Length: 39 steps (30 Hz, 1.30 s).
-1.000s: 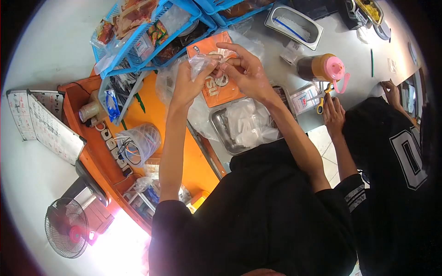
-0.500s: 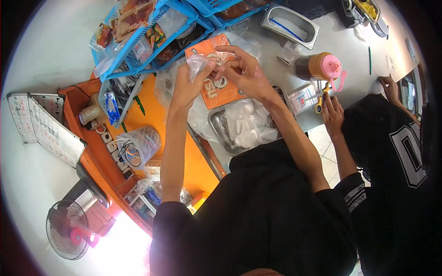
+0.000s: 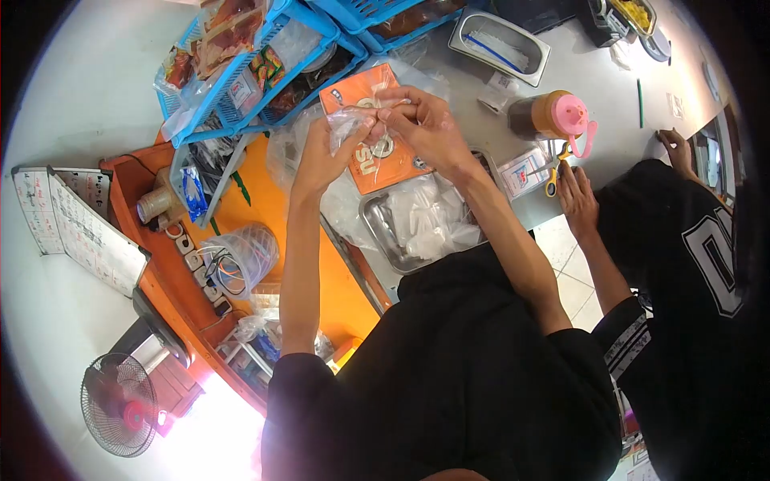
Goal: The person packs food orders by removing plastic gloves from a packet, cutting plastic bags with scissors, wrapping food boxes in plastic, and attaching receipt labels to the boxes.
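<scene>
Both my hands pinch a small transparent plastic bag (image 3: 346, 122) above an orange box (image 3: 370, 178) with white lettering. My left hand (image 3: 325, 156) grips the bag from the left, its thumb and fingertips closed on the film. From the other side, my right hand (image 3: 433, 132) has its thumb and fingers pressed together on the bag's edge; the exact fingertip contact is partly hidden. Just below the box, a metal tray (image 3: 382, 232) holds several whitish plastic-wrapped packets (image 3: 427, 216). Loose plastic film (image 3: 293, 152) lies left of the box.
Blue baskets (image 3: 233, 120) of packaged goods stand at the back left. A metal container (image 3: 481, 56) with a blue stick sits behind. To the right are a pink-lidded bottle (image 3: 571, 115), yellow-handled scissors (image 3: 552, 186) and a co-worker's hand (image 3: 577, 196). A plastic tub (image 3: 257, 252) stands left.
My fingers have shifted slightly on the plastic bag, with the right-hand fingers more folded in. The view has moved slightly. The co-worker's hand stays by the scissors.
</scene>
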Each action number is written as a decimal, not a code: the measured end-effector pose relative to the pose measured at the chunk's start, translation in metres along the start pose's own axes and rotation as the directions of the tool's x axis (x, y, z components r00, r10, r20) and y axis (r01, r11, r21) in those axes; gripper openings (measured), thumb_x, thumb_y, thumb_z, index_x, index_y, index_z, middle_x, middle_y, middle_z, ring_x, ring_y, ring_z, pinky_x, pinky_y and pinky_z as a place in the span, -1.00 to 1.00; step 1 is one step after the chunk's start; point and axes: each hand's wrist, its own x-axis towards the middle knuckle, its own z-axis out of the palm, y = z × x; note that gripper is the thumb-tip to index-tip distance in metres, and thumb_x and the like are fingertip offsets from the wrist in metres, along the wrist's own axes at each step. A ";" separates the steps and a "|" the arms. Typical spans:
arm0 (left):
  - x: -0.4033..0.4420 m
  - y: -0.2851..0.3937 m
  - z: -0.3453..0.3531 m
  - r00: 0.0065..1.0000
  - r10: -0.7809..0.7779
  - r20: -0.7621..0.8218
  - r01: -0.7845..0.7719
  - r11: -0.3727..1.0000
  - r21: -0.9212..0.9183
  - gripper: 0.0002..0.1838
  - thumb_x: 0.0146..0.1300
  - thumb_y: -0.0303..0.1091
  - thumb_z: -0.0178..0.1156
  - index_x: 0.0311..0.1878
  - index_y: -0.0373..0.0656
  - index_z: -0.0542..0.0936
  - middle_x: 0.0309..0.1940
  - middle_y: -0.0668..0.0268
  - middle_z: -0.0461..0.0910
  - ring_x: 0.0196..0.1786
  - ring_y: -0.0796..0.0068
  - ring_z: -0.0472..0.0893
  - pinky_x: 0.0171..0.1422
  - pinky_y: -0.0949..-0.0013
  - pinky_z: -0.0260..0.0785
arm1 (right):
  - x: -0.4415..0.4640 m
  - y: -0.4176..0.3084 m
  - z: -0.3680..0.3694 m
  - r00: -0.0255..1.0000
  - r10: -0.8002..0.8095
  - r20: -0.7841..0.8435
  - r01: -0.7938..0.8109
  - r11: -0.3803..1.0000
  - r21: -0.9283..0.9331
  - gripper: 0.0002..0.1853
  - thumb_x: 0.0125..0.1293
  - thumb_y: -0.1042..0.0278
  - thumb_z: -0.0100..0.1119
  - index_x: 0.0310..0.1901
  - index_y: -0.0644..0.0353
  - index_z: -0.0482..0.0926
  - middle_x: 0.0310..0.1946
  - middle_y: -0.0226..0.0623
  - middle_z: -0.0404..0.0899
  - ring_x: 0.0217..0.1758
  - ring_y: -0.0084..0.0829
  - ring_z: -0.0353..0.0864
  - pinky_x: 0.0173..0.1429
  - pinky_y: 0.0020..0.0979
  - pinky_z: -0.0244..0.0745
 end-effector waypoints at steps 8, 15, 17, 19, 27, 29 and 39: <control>0.002 0.006 0.012 0.977 0.207 0.040 -0.203 0.872 0.445 -0.79 0.30 -0.29 0.29 -0.25 -0.28 0.63 -0.53 0.16 0.60 -0.47 0.35 0.62 -0.37 0.27 0.36 | 0.005 -0.004 -0.012 0.827 -0.560 -0.041 0.407 0.648 -0.644 -0.89 0.29 0.47 0.25 -0.24 0.33 0.63 -0.48 -0.29 0.60 -0.42 -0.47 0.49 -0.28 -0.38 0.41; 0.004 -0.002 0.015 0.976 0.208 -0.067 -0.114 0.745 0.658 -0.74 0.18 -0.14 0.35 -0.27 -0.16 0.65 -0.48 0.09 0.62 -0.41 -0.02 0.59 -0.34 0.14 0.37 | -0.007 -0.003 -0.004 0.881 -0.424 -0.209 0.300 0.844 -0.444 -0.87 0.35 0.45 0.18 -0.27 0.36 0.59 -0.45 -0.19 0.58 -0.38 -0.49 0.50 -0.25 -0.37 0.41; 0.003 -0.012 0.018 0.952 0.298 -0.073 -0.164 0.697 0.698 -0.75 0.18 -0.14 0.35 -0.26 -0.13 0.66 -0.45 0.09 0.64 -0.35 -0.03 0.62 -0.31 0.10 0.39 | -0.003 0.008 -0.007 0.864 -0.465 -0.195 0.341 0.824 -0.453 -0.88 0.35 0.47 0.18 -0.27 0.36 0.58 -0.44 -0.17 0.58 -0.39 -0.49 0.49 -0.25 -0.36 0.41; 0.002 -0.008 0.019 0.964 0.250 -0.087 -0.120 0.705 0.699 -0.73 0.18 -0.14 0.34 -0.23 -0.14 0.66 -0.41 0.08 0.65 -0.31 -0.04 0.63 -0.28 0.09 0.40 | -0.004 0.012 -0.012 0.831 -0.509 -0.226 0.360 0.800 -0.480 -0.91 0.34 0.49 0.18 -0.23 0.34 0.55 -0.44 -0.16 0.58 -0.40 -0.38 0.52 -0.23 -0.35 0.43; 0.004 0.002 0.024 0.972 0.212 -0.099 -0.086 0.716 0.693 -0.65 0.19 -0.14 0.35 -0.08 -0.17 0.62 -0.27 0.04 0.68 -0.21 -0.06 0.64 -0.16 0.10 0.45 | 0.009 0.056 -0.113 0.738 -0.513 -0.437 -0.423 0.153 -0.893 -0.86 0.15 0.62 0.15 -0.22 0.33 0.52 -0.12 0.07 0.52 -0.05 0.01 0.58 -0.12 -0.01 0.49; 0.003 0.008 0.026 0.971 0.224 -0.081 -0.114 0.735 0.668 -0.71 0.18 -0.25 0.34 -0.11 -0.21 0.61 -0.25 0.04 0.67 -0.18 -0.05 0.64 -0.13 0.11 0.45 | 0.005 0.082 -0.141 0.770 -0.468 -0.434 -0.426 0.129 -0.895 -0.88 0.15 0.58 0.18 -0.25 0.31 0.55 -0.15 0.08 0.55 -0.07 0.02 0.59 -0.11 -0.01 0.49; -0.047 0.092 0.008 0.966 0.256 0.024 -0.223 0.784 0.579 -0.08 -0.07 -0.38 0.53 0.40 -0.22 0.29 0.25 0.06 0.42 0.28 0.19 0.46 0.28 0.16 0.38 | -0.098 -0.079 -0.047 0.995 -0.096 0.015 0.066 0.558 -0.827 -0.89 0.18 0.46 0.35 -0.28 0.26 0.66 -0.35 -0.18 0.71 -0.31 -0.33 0.70 -0.22 -0.35 0.52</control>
